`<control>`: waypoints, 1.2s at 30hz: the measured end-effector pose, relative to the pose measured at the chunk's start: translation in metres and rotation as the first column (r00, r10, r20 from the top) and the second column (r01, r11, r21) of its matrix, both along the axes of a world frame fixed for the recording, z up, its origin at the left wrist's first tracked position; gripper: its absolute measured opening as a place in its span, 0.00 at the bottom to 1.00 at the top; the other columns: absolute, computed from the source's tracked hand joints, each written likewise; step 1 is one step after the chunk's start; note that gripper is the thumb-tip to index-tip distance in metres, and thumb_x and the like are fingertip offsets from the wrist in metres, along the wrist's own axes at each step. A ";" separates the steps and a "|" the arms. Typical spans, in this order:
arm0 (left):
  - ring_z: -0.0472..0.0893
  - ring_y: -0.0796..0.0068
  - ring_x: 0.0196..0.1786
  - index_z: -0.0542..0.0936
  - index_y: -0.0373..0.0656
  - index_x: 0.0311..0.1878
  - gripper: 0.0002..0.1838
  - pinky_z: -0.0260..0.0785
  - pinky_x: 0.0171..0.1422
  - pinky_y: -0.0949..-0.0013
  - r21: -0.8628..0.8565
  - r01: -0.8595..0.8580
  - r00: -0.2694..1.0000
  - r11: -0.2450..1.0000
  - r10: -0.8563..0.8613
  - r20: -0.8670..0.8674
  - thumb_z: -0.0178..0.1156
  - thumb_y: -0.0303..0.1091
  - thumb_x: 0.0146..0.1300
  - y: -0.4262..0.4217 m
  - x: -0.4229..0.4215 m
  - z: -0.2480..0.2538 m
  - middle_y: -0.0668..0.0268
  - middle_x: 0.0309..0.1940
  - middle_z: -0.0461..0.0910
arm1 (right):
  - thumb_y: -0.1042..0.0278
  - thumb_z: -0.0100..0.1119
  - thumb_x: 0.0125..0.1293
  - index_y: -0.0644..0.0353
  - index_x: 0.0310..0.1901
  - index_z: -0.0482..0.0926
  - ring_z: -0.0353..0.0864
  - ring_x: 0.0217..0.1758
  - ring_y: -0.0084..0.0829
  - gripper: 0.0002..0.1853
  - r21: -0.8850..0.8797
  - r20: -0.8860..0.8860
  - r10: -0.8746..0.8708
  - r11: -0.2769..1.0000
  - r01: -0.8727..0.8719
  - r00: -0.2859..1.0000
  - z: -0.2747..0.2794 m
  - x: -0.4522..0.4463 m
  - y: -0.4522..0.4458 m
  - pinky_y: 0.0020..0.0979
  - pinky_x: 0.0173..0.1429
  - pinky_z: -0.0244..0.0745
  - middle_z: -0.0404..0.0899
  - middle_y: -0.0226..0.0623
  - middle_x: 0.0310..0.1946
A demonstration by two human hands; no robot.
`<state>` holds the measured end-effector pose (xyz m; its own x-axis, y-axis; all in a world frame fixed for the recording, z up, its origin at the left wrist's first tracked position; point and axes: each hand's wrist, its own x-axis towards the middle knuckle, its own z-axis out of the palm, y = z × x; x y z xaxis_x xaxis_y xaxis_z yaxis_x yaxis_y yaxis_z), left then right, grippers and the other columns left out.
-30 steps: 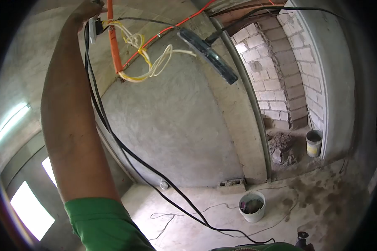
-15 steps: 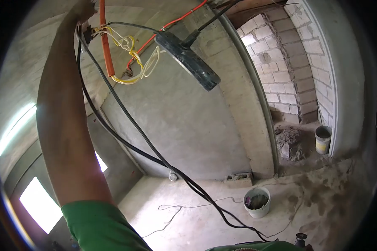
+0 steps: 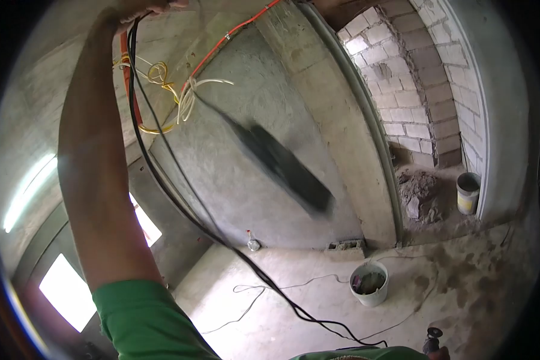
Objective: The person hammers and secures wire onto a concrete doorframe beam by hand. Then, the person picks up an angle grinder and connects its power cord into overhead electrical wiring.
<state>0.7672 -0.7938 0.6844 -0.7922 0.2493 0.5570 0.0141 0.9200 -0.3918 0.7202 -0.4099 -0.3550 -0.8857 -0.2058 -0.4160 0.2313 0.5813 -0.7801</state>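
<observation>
My left arm in a green sleeve reaches up at the left. At the top edge, my left hand [image 3: 153,8] is closed around black cables [image 3: 133,45], its fingertips partly cut off by the frame. The cables hang in a long loop towards the floor. A black power strip [image 3: 288,171] dangles in front of the grey wall, blurred by motion. Beside my left forearm, yellow and white wires [image 3: 162,78] come out of an orange conduit [image 3: 132,90]. Low at the right, only part of my right hand [image 3: 440,354] shows, against a dark tool with a round head [image 3: 432,339].
A white bucket [image 3: 369,285] with dark contents stands on the floor near a hollow block [image 3: 345,247]. Through the doorway are a rubble heap [image 3: 420,195] and another bucket [image 3: 468,193]. A thin cord [image 3: 309,282] lies across the floor. A red conduit [image 3: 234,33] runs up the wall.
The power strip has swung down and right, and the plug and cable at its side no longer show. My left hand has shifted right, with the black cables now at it.
</observation>
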 end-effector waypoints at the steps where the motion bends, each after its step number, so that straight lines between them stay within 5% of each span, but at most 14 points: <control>1: 0.80 0.68 0.46 0.78 0.41 0.52 0.23 0.75 0.55 0.63 0.005 -0.005 1.000 1.000 0.005 0.006 0.62 0.16 0.51 0.006 0.000 -0.002 0.59 0.48 0.80 | 0.55 0.77 0.41 0.62 0.35 0.87 0.85 0.36 0.39 0.22 0.009 0.023 -0.015 1.000 0.015 1.000 -0.012 -0.003 0.008 0.41 0.44 0.79 0.85 0.42 0.32; 3: 0.79 0.64 0.58 0.77 0.46 0.60 0.26 0.74 0.63 0.60 0.250 0.001 1.000 0.968 0.002 -0.010 0.65 0.20 0.56 0.033 0.003 -0.020 0.55 0.51 0.80 | 0.55 0.78 0.40 0.62 0.35 0.87 0.85 0.36 0.39 0.22 0.039 0.085 -0.060 0.998 0.056 0.995 -0.042 0.001 0.028 0.41 0.44 0.79 0.85 0.42 0.32; 5: 0.76 0.69 0.59 0.76 0.42 0.61 0.25 0.69 0.64 0.65 0.227 0.175 0.981 0.958 -0.188 0.037 0.65 0.27 0.58 0.024 -0.013 -0.030 0.59 0.54 0.79 | 0.55 0.78 0.40 0.62 0.35 0.87 0.85 0.36 0.39 0.23 0.082 0.159 -0.137 0.989 0.125 0.978 -0.079 0.014 0.047 0.41 0.44 0.79 0.85 0.42 0.32; 12: 0.66 0.64 0.73 0.67 0.37 0.71 0.35 0.54 0.78 0.64 0.259 0.081 0.994 0.963 -0.098 0.052 0.66 0.39 0.63 0.129 -0.069 -0.212 0.55 0.69 0.69 | 0.54 0.79 0.38 0.63 0.35 0.87 0.86 0.36 0.39 0.24 0.256 0.365 -0.387 0.916 0.309 0.847 -0.155 0.099 0.102 0.41 0.43 0.80 0.86 0.42 0.32; 16: 0.64 0.61 0.75 0.63 0.38 0.74 0.43 0.51 0.80 0.67 0.379 0.264 0.934 0.887 -0.333 0.128 0.69 0.47 0.61 0.082 -0.135 -0.279 0.57 0.72 0.67 | 0.54 0.78 0.41 0.63 0.36 0.87 0.85 0.35 0.40 0.23 0.262 0.451 -0.399 0.914 0.309 0.799 -0.159 0.113 0.116 0.40 0.42 0.80 0.85 0.42 0.32; 18: 0.73 0.72 0.59 0.73 0.39 0.60 0.23 0.62 0.66 0.69 0.306 0.440 0.889 0.844 -0.459 -0.012 0.63 0.32 0.62 0.081 -0.171 -0.326 0.63 0.55 0.74 | 0.49 0.78 0.39 0.59 0.39 0.88 0.86 0.41 0.41 0.27 0.406 0.522 -0.386 0.897 0.176 0.761 -0.147 0.137 0.135 0.40 0.45 0.81 0.87 0.43 0.35; 19: 0.76 0.76 0.54 0.76 0.39 0.56 0.17 0.66 0.62 0.70 0.278 0.499 0.860 0.821 -0.508 -0.044 0.61 0.27 0.63 0.104 -0.181 -0.343 0.65 0.50 0.77 | 0.47 0.78 0.37 0.59 0.41 0.88 0.87 0.44 0.40 0.30 0.411 0.482 -0.451 0.874 0.261 0.751 -0.120 0.165 0.169 0.40 0.47 0.81 0.87 0.44 0.38; 21: 0.75 0.74 0.48 0.76 0.40 0.48 0.13 0.65 0.60 0.71 0.488 0.573 0.696 0.658 -0.705 0.134 0.58 0.23 0.60 0.145 -0.172 -0.399 0.66 0.42 0.75 | 0.49 0.78 0.38 0.56 0.39 0.88 0.87 0.42 0.40 0.27 0.486 0.424 -0.564 0.802 0.347 0.709 -0.122 0.202 0.185 0.38 0.47 0.81 0.87 0.43 0.39; 23: 0.72 0.73 0.44 0.75 0.39 0.42 0.11 0.63 0.56 0.69 0.650 0.548 0.613 0.527 -0.781 0.117 0.57 0.23 0.55 0.169 -0.174 -0.458 0.65 0.38 0.73 | 0.50 0.78 0.38 0.59 0.39 0.87 0.87 0.42 0.42 0.27 0.443 0.418 -0.693 0.720 0.534 0.588 -0.098 0.249 0.192 0.38 0.47 0.81 0.87 0.45 0.39; 27: 0.73 0.69 0.44 0.76 0.39 0.42 0.11 0.63 0.58 0.67 0.835 0.402 0.468 0.376 -0.868 0.165 0.56 0.22 0.53 0.196 -0.202 -0.590 0.65 0.37 0.74 | 0.46 0.76 0.39 0.61 0.38 0.87 0.87 0.41 0.45 0.29 0.561 0.356 -0.802 0.594 0.577 0.479 -0.060 0.330 0.193 0.39 0.47 0.81 0.87 0.48 0.40; 31: 0.75 0.70 0.40 0.77 0.37 0.39 0.09 0.67 0.53 0.68 0.921 0.201 0.572 0.333 -0.803 0.166 0.58 0.23 0.53 0.231 -0.236 -0.743 0.64 0.34 0.77 | 0.48 0.78 0.40 0.66 0.36 0.86 0.87 0.37 0.40 0.28 0.622 0.317 -0.881 0.473 0.624 0.351 -0.052 0.419 0.198 0.40 0.41 0.82 0.86 0.49 0.34; 36: 0.76 0.71 0.35 0.78 0.38 0.40 0.09 0.71 0.43 0.67 0.928 -0.035 0.480 0.370 -0.809 0.340 0.62 0.26 0.55 0.297 -0.253 -0.897 0.64 0.33 0.77 | 0.49 0.77 0.41 0.63 0.35 0.87 0.85 0.34 0.38 0.26 0.618 0.353 -0.925 0.341 0.708 0.138 -0.045 0.486 0.208 0.37 0.42 0.81 0.86 0.45 0.33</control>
